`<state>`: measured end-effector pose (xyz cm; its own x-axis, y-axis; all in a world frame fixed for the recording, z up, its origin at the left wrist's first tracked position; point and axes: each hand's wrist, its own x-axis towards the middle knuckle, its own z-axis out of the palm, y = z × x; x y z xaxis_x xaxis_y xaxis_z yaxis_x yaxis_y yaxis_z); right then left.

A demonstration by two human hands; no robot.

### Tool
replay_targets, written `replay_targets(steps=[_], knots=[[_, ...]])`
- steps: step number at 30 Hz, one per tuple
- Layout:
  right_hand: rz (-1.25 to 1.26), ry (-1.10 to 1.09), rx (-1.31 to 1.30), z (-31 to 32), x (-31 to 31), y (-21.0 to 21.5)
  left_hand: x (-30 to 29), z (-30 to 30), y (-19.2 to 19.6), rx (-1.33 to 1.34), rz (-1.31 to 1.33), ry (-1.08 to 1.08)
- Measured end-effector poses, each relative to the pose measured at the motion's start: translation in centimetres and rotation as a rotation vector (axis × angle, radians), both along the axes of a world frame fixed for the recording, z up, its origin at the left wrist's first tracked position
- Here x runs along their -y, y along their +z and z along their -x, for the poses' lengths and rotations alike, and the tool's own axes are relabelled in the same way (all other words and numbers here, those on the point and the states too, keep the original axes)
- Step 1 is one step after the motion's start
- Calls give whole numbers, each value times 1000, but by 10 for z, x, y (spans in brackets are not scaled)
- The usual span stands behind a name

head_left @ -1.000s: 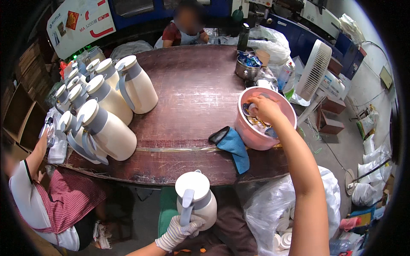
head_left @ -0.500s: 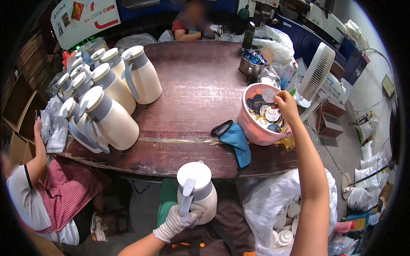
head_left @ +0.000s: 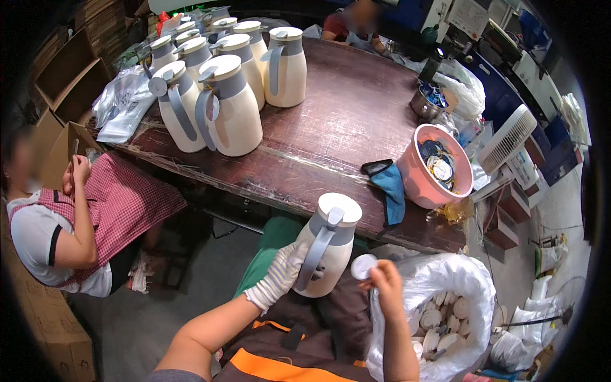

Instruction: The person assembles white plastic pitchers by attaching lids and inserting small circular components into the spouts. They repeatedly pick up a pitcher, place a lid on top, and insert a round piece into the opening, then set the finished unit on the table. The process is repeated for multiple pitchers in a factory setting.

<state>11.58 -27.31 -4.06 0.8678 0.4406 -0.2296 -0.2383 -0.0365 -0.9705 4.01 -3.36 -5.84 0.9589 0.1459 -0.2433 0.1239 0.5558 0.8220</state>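
Since the earlier frame the bare right hand (head_left: 384, 280) has come back from the pink plastic tub of loose parts (head_left: 439, 167) on the long dark wooden table (head_left: 344, 127) and now pinches a small round white disc (head_left: 363, 266) just beside the cream insulated jug with a grey handle (head_left: 328, 251). The gloved left hand (head_left: 280, 275) is closed around that jug's side, holding it upright over the lap and clear of the table edge, seemingly so the disc can meet it. A cluster of matching cream jugs (head_left: 219, 83) crowds the table's far left, a white plastic bag of discs (head_left: 445, 305) sits close at the right, and open room remains mid-table.
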Motion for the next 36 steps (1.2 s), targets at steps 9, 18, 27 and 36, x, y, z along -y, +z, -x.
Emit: replay_targets(steps=[9, 18, 27, 36], knots=[[304, 62, 321, 16, -73, 16, -9, -8, 16, -41, -145, -93], [228, 384, 61, -5, -41, 33, -16, -12, 20, -30, -53, 282], [-585, -14, -163, -5, -81, 35, 2, -14, 36, 257, -330, 362], [-136, -5, 418, 5, -90, 49, -13, -11, 57, 566, -1063, 177]])
